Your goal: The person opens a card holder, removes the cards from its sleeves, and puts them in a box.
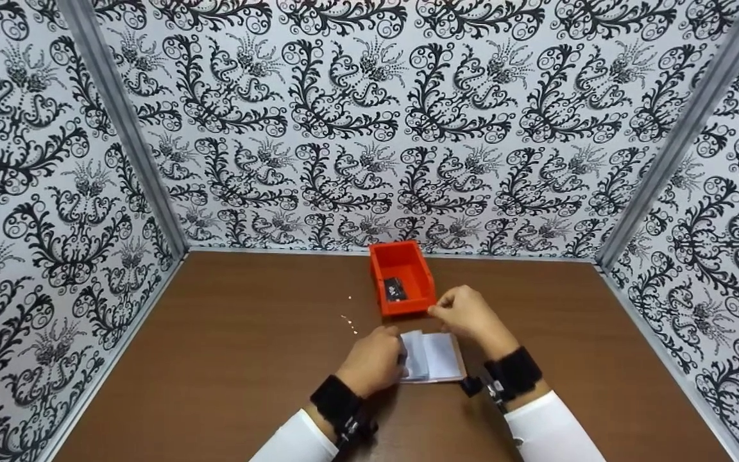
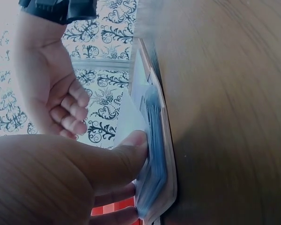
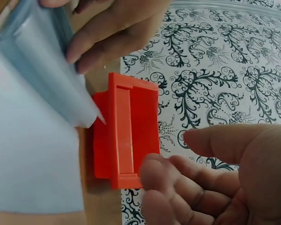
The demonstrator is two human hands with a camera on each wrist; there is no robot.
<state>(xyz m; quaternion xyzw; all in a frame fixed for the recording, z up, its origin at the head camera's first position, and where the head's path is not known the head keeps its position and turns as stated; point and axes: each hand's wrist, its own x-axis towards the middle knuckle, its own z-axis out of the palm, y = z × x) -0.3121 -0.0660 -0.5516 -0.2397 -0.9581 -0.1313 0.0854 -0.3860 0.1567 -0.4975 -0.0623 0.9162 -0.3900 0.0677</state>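
A small open booklet (image 1: 443, 357) with clear plastic sleeves, like a card holder, lies on the table. My left hand (image 1: 373, 360) is at its left side, pinching a stack of the sleeves (image 2: 154, 140) between thumb and fingers. Just behind the booklet is a red plastic bin (image 1: 409, 307), and a dark card (image 1: 395, 289) lies inside it. My right hand (image 1: 470, 316) hovers by the bin's near right corner. In the right wrist view its fingers (image 3: 196, 187) are loosely bent, thumb apart, with nothing between them.
Brown wooden table (image 1: 235, 333) surrounds the booklet and bin. A few tiny pale specks (image 1: 349, 323) show on it, left of the bin. Patterned panels (image 1: 369, 128) enclose the back and both sides.
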